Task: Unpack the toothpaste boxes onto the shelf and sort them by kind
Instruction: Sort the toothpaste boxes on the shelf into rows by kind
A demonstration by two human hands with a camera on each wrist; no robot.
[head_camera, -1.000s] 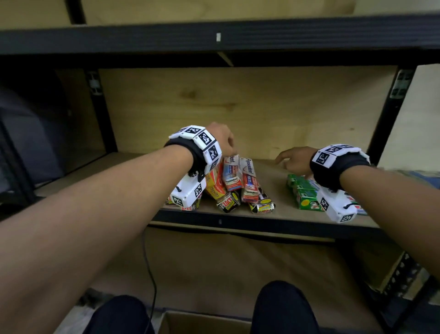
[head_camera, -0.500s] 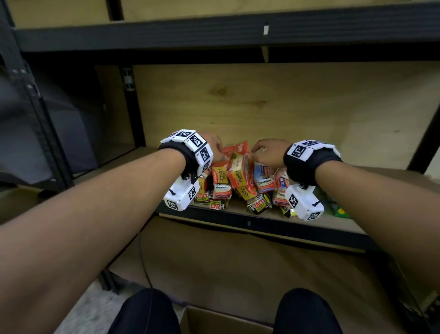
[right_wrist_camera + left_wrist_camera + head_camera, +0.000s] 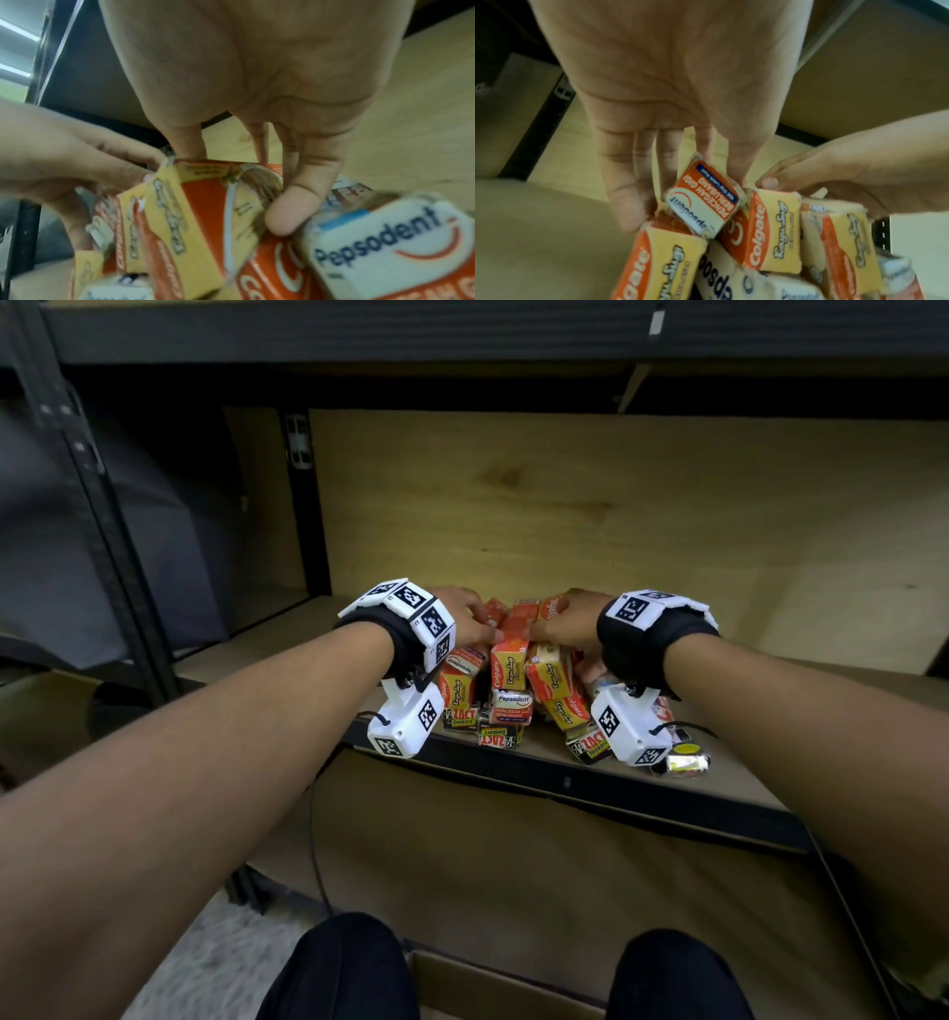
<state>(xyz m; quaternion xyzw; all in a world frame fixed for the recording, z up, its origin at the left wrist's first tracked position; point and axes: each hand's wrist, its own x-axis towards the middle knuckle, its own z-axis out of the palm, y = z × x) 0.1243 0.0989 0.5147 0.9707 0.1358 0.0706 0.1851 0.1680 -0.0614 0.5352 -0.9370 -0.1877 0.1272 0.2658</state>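
A heap of toothpaste boxes lies near the front of the wooden shelf (image 3: pixel 744 778): orange-yellow Colgate boxes (image 3: pixel 509 654), red-white Pepsodent boxes (image 3: pixel 511 706) and black ZACT boxes (image 3: pixel 500 737). Both hands are on top of the heap, almost touching each other. My left hand (image 3: pixel 480 629) pinches the end of a Pepsodent box (image 3: pixel 703 201) between thumb and fingers (image 3: pixel 628 203). My right hand (image 3: pixel 552 624) grips the top end of a Colgate box (image 3: pixel 200 213) with its thumb (image 3: pixel 295 205) on the side face. More Colgate boxes (image 3: pixel 772 233) lie just under both hands.
The plywood back wall (image 3: pixel 616 516) stands close behind the heap, and a black metal upright (image 3: pixel 303 505) stands to the left. A shiny yellow packet (image 3: pixel 688 760) lies at the shelf's front edge. An open cardboard box (image 3: pixel 488 988) sits on the floor between my knees.
My right hand has left the green boxes on the right and come across to the heap, where it now grips a Colgate box. My left hand has stayed on the heap.
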